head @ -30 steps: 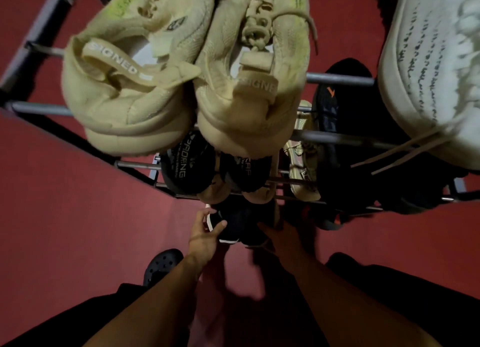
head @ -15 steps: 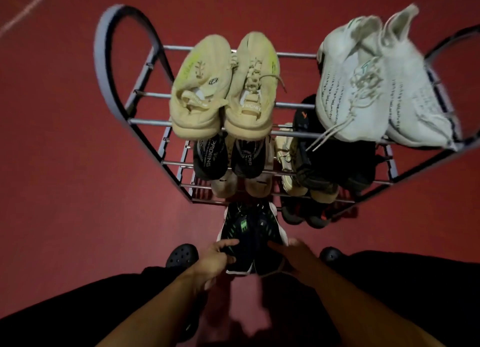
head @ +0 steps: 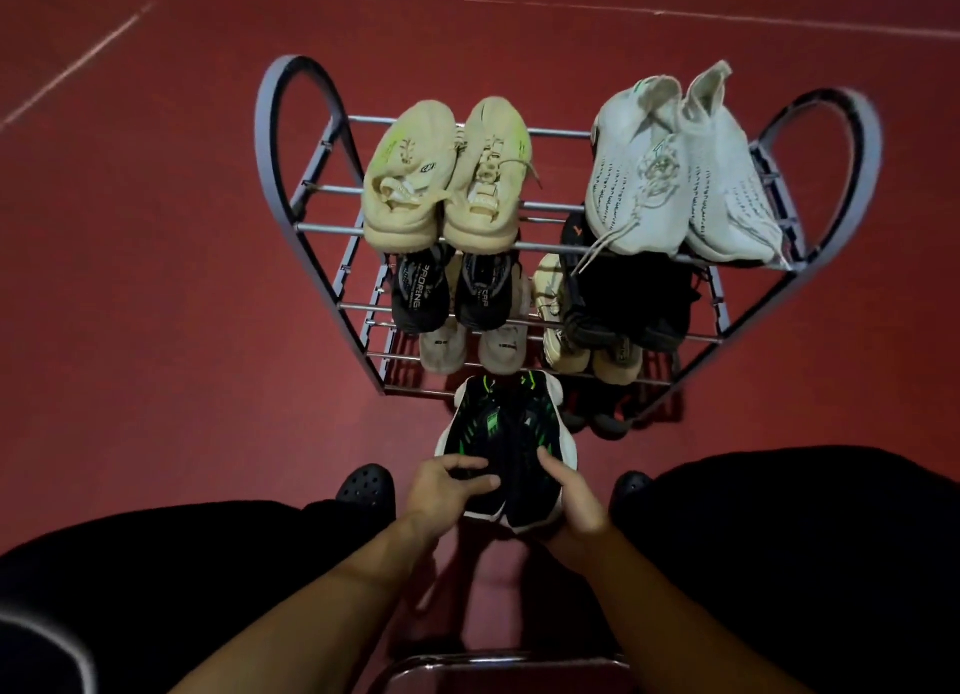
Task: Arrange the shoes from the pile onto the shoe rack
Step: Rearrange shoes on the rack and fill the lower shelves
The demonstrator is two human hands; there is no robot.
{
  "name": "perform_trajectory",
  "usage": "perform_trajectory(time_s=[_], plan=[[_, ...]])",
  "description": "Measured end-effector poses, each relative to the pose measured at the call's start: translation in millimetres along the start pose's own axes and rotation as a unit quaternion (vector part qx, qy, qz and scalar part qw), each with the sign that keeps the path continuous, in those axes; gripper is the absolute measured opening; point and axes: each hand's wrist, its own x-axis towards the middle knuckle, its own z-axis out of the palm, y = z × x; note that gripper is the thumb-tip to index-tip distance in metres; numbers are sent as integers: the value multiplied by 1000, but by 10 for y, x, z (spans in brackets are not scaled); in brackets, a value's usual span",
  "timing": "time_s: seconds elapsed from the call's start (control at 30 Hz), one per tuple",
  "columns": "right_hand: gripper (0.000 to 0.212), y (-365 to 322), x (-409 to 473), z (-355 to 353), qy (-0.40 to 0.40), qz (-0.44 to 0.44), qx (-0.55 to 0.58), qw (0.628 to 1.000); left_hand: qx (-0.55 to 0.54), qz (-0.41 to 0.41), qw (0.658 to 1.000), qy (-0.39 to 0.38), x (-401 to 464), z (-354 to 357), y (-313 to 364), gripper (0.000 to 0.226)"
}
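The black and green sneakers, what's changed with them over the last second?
Both hands, left hand and right hand, have drawn the black and green sneakers back from the foot of the shoe rack toward the person, gripping them at the heels. Shoes on the rack stayed put.

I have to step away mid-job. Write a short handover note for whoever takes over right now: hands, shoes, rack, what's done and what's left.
Hands: left hand and right hand both grip the black-and-green sneakers, held together as a pair in front of the shoe rack, low near the floor.
Done: top shelf holds the cream sneakers and white knit sneakers; the lower shelves hold more pairs, dark and pale.
Left: the held pair is not on the rack yet. A free slot cannot be made out from this view; the pile is out of frame.
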Motion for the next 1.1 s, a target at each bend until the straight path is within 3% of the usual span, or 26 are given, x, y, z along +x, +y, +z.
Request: perform_trajectory(time_s=[0.13, 0.3, 0.4, 0.47, 0.57, 0.73, 0.83, 0.97, 1.1], plan=[[44, -32, -67, -9, -13, 2, 26, 1000, 26, 28, 999, -31, -1, 14, 82, 43], [46, 39, -73, -6, -14, 2, 25, 1000, 113, 6, 992, -56, 22, 74, 45, 50], [45, 70, -79, -7, 0, 11, 42, 999, 242, 39, 969, -27, 32, 68, 8, 36], [45, 93, -88, 20, 13, 12, 54, 998, 257, 60, 963, -58, 47, 71, -9, 24], [46, 112, -81, 57, 36, 14, 59, 997, 174, 29, 978, -113, 78, 84, -81, 40], [41, 123, -39, 71, 58, 5, 34, 998, 72, -64, 995, -10, 48, 79, 132, 62], [40, 120, 2, 90, 68, -3, 56, 996, 30, -63, 997, -16, 65, 107, 125, 51], [41, 97, 46, 74, 84, 23, 77, 993, -72, -90, 993, -35, 42, 117, 85, 17], [38, 120, 47, 16, 81, 46, 73, 993, -108, -132, 983, -66, 105, 48, 43, 19]])
